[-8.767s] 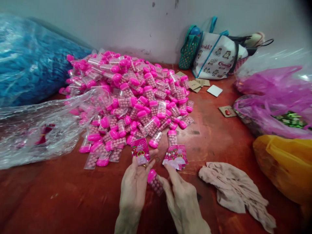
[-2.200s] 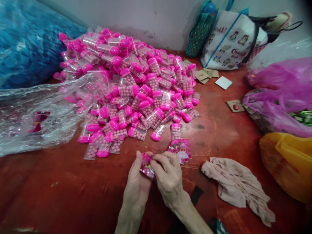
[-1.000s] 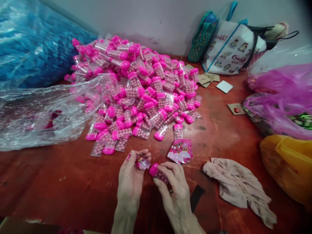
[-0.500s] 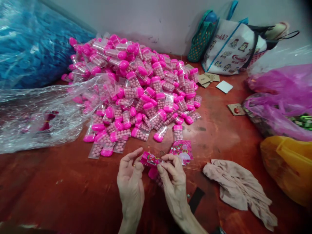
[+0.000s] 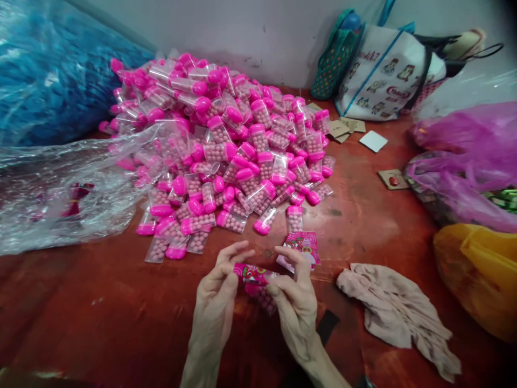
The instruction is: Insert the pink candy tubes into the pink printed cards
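Observation:
Between my hands, just above the red tabletop, is a small printed pink label (image 5: 251, 273), perhaps a sleeve. My left hand (image 5: 215, 296) pinches its left end with thumb and forefinger. At its right end my right hand (image 5: 298, 303) grips with thumb and fingertips, forefinger raised. Below the label lies a clear candy container (image 5: 264, 299) with a pink cap and pink balls inside, partly hidden by the label and my right hand. More printed pink labels (image 5: 307, 245) lie flat just beyond my right hand.
A big pile of pink-capped candy containers (image 5: 242, 156) fills the back of the red table (image 5: 133, 312). Clear plastic (image 5: 100, 215) and a blue-filled bag (image 5: 60, 81) stand left. A beige cloth (image 5: 396, 307), yellow bag (image 5: 476, 275), purple bag (image 5: 468, 140) and white tote (image 5: 375, 75) are right.
The label has turned so that its printed face shows as a flatter, longer strip. My right hand has shifted slightly right and down, and its forefinger has lifted.

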A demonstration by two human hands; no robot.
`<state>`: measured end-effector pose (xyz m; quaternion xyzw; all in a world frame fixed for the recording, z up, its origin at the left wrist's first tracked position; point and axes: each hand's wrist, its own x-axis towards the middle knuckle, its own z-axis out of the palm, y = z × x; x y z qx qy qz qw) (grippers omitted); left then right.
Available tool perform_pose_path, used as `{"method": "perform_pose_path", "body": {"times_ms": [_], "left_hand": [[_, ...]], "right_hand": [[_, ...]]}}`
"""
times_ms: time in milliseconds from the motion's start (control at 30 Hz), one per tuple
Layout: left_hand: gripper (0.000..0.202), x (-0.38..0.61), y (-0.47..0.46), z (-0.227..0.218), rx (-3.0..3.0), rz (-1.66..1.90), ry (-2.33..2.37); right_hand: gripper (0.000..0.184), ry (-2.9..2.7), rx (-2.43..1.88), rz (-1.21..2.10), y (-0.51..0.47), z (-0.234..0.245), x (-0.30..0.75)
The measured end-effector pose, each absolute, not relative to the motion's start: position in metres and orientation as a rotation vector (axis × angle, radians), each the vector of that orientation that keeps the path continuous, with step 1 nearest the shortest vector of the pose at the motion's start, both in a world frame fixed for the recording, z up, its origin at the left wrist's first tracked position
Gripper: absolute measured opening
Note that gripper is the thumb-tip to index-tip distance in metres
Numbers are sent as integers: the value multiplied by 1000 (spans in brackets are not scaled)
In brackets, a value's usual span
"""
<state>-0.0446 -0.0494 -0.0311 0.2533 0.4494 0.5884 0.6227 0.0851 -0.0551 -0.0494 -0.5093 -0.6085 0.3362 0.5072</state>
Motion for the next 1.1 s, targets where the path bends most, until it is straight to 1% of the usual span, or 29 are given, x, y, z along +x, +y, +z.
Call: {"method": "perform_pose_path", "body": {"times_ms": [100, 133, 233, 267, 333, 500, 600, 700, 833, 900, 967, 1100], "left_hand": [[36, -42, -48, -33, 594, 1289, 1073], [37, -41, -48, -34, 563, 1262, 1095], [18, -38, -48, -38, 428, 1231, 1185], [14, -37, -47, -39, 392, 1246, 1202], [11, -39, -46, -40, 345, 1306, 1214], [20, -50, -45, -43, 286, 1352, 1189], [23, -55, -45, -45, 252, 1352, 1187], [20, -57, -45, -48, 221, 1388, 1214], [17, -56, -43, -50, 223, 1475, 1166], [19, -55, -43, -50, 239, 1510, 1149], [20, -55, -43, -50, 261, 1517, 1174], [16, -55, -43, -51, 239, 1517, 1252]], "right_hand": [[16, -1595, -1202, 595, -52, -49, 85], [16, -1637, -1200, 521, -52, -49, 84], [16, -1739, -1209, 380, -51, -48, 83], [15, -1764, -1210, 378, -51, -47, 84], [15, -1810, -1209, 430, -54, -47, 88], [20, -1826, -1203, 560, -73, -58, 100], [26, -1973, -1319, 544, -86, -69, 99], [34, -2082, -1477, 470, -94, -79, 93], [36, -2086, -1536, 414, -99, -90, 85], [35, -2034, -1501, 517, -100, -92, 84], [33, -1896, -1488, 723, -101, -90, 85], [27, -1369, -1566, 1183, -98, -70, 94]]}}
